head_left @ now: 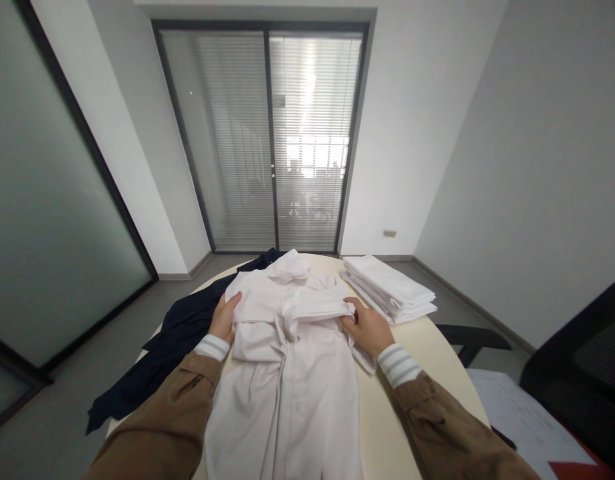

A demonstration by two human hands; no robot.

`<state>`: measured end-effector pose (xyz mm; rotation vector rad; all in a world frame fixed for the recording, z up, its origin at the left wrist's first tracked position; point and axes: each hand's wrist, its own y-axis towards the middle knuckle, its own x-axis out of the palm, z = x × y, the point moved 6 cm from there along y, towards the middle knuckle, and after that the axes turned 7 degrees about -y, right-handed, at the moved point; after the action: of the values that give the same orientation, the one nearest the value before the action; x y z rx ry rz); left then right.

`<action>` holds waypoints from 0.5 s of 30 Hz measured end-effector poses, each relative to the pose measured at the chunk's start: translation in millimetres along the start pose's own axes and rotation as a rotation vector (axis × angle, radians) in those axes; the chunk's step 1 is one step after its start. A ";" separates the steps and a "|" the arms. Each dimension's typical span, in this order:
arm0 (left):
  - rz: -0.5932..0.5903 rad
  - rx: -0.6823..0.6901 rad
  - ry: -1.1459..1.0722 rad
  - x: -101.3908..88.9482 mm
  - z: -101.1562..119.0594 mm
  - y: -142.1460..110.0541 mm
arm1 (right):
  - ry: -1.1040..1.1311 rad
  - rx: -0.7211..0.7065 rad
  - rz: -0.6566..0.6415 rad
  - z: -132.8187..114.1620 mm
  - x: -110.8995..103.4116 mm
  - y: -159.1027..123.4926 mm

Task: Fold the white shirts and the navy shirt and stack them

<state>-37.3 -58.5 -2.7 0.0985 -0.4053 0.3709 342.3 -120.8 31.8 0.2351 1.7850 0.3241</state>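
A white button-front shirt [317,393] lies lengthwise on the cream table [437,367], its front edge running toward me and its upper part bunched and partly folded over. My left hand [225,317] is closed on the shirt's left side, thumb on top of the cloth and fingers hidden beneath. At the opposite side, my right hand [368,327] pinches a folded band of the same shirt between thumb and fingers. The cloth between my hands is wrinkled near the middle.
Dark navy garments [187,327] lie along the table's left side and hang over its edge. A stack of folded white cloth [387,287] sits at the back right. A black office chair [582,353] and papers [527,413] are at the right.
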 end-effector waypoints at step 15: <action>0.254 0.098 -0.062 -25.1 6.6 6.8 | -0.177 -0.057 -0.114 -7.0 20.4 -7.3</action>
<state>-63.7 -61.6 -6.6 0.1549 -0.4627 0.6394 330.8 -121.6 12.1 0.1175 1.6056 0.2637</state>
